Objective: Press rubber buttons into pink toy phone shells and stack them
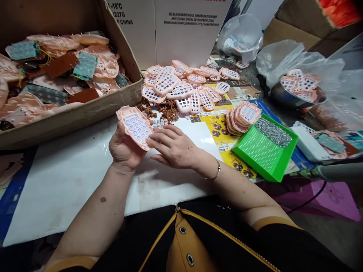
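Left hand [124, 147] gripping pink shell [136, 127], long axis running up-left to down-right, right hand [172, 145] open, fingertips touching its lower right end.

Thin bracelet [216, 173], black top, mustard zip trim [181, 226].

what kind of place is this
Probably a small assembly workbench for toy or keypad parts. The left hand holds a pink keypad shell while the right hand touches it; a pile of identical shells lies ahead, beside a cardboard box of shells with circuit boards.
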`<state>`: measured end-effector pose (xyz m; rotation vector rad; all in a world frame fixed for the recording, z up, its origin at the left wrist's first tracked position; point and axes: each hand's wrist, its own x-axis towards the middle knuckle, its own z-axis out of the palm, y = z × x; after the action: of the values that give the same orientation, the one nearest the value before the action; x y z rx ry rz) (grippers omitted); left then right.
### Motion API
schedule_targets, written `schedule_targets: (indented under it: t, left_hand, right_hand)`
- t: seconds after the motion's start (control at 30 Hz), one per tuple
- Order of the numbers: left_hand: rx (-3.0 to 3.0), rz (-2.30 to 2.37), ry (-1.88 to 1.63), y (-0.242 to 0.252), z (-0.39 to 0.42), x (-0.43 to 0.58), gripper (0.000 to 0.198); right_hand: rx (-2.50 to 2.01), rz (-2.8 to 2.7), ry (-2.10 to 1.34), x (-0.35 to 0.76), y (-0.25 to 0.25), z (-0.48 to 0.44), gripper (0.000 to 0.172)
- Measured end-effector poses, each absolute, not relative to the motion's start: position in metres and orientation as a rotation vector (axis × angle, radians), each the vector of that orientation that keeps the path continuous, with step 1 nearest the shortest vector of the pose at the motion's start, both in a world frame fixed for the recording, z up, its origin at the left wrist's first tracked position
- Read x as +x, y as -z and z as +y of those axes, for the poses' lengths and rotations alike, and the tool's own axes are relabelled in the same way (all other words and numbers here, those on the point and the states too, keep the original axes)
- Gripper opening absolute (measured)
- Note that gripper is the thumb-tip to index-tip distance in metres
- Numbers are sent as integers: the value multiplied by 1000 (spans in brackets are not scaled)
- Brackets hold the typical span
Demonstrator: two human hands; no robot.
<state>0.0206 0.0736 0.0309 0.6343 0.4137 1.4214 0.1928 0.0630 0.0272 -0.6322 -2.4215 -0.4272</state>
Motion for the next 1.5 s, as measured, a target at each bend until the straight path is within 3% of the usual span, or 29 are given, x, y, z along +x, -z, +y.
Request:
schedule_targets:
  t: [0.07,0.23,0.4,0.5,0.7,0.93,1.07,1.27,1.4,1.5]
  left_hand:
    - [591,401,-1397,-29,74,20,38]
    - [573,448,-1347,-33,71,23,51]
    - [597,524,-1223,-38,66,26,67]
    - [671,591,-1099,-36,67,24,74]
    - [729,668,-1123,-32,69,22,59]
    - [741,672,-1146,-33,67,24,53]
    - [739,673,-1135,-32,70,21,57]
    - [743,738,-1095,-26,72,24,57]
    - [764,840,-1012,-37,73,48,41]
    - [908,833,-901,-57,80,92,43]
  right_hand:
    - [-629,-2422,461,195,-22,64,49]
    - [-676,-2313,533,191,-11,62,25]
    - [-719,-2231,690,203,-22,61,22]
    - [-1073,-2211,643,242,-41,66,25]
    - [-1899,-1851,557,360,-74,73,35]
    - [-2322,-1929,504,401,-66,72,30]
    - [-2361,-1937,438,399,-66,67,30]
    - [-2133,-1292,330,440,-63,85,41]
    - [-1905,-869,-36,472,-56,112,45]
    - [-1805,-773,-187,481,-49,123,45]
